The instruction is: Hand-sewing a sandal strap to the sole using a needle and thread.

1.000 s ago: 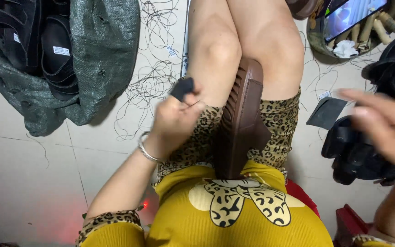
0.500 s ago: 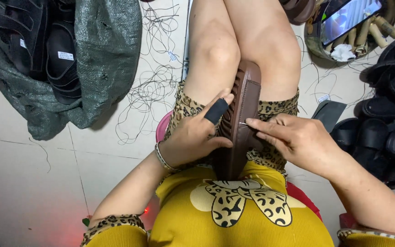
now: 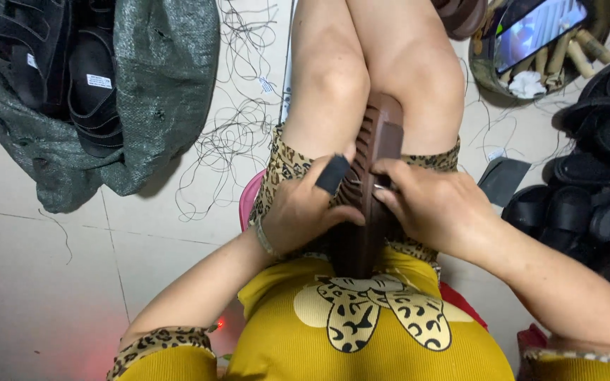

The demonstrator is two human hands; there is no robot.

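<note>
Ridged dark brown rubber sandal sole between both hands, black finger sleeve on the left hand, leopard-print shorts beneath, yellow knit top with leopard-patterned flower nearer, grey-green woven sack left of the hands, black sandals right.

Two hands, one brown sole

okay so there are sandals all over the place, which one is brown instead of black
The ribbed brown rubber sandal gripped between the knees, both hands on it; the other clearly visible sandals are black.
</note>
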